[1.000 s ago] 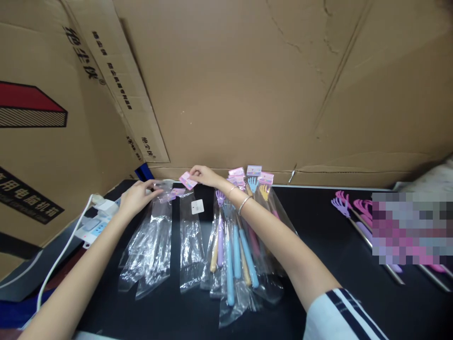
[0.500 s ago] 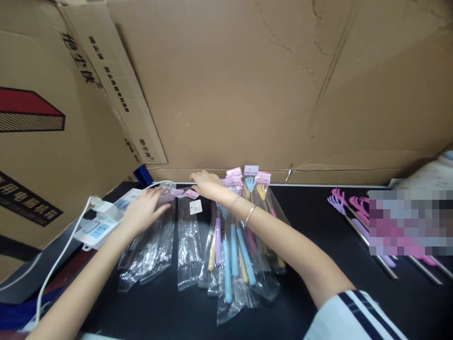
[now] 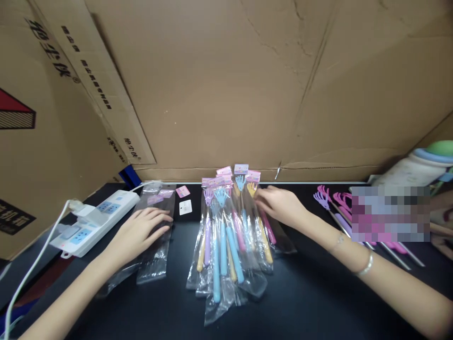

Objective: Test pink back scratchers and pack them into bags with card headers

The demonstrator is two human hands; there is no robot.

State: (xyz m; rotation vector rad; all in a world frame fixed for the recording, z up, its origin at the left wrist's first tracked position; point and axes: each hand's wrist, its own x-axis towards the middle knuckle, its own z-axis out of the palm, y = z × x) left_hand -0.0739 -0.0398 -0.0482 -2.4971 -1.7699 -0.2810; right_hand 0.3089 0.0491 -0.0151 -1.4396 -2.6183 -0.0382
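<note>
My left hand lies with fingers spread over the flat clear plastic bags, whose pink headers show above it. At the right edge of a pile of bagged back scratchers, my right hand has its fingers bent around the upper part of a bag, near a yellow hand-shaped head. The fingertips there are partly hidden. The bagged back scratchers have blue, purple, yellow and pink handles and pink or lilac header cards. Between the two groups lie a pink card and a white tag.
A white power strip with plugs and a cable stands at the left. Loose pink and purple back scratchers lie at the right, partly behind a blurred patch. A pale bottle is behind them. Cardboard walls the table's back.
My right hand has moved right, from the bag headers to the pile's right edge. The separate bag in the middle has left its spot; the pink card and white tag stay. My left hand has shifted down.
</note>
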